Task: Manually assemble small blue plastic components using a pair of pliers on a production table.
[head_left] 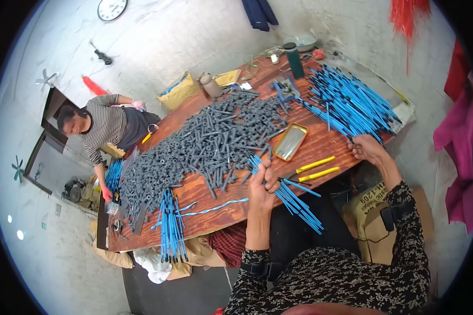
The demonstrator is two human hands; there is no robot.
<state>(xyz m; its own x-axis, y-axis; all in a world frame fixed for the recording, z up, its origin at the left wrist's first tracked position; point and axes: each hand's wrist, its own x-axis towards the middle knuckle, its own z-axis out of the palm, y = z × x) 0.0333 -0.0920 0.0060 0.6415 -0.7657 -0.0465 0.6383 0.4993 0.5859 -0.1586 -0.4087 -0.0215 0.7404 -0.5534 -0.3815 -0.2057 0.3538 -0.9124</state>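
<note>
My left hand [263,185] is closed around a bundle of thin blue rods [299,206]. Their ends stick out on both sides of the fist, and the lower ends hang past the table's near edge. Over at the right, my right hand [369,150] has its fingers drawn together beside a big heap of blue rods with black tips [347,100]. What those fingers hold, if anything, is too small to name. Between the hands lie cutters with yellow handles [316,169]. Just beyond them is a shallow rectangular tin [290,142].
Grey plastic pieces [210,136] cover much of the wooden table [215,212]. More blue rods [172,226] overhang the near edge at left. A green bottle [294,60] and a beige flask [210,85] stand behind. A co-worker [110,123] in stripes works at the far left.
</note>
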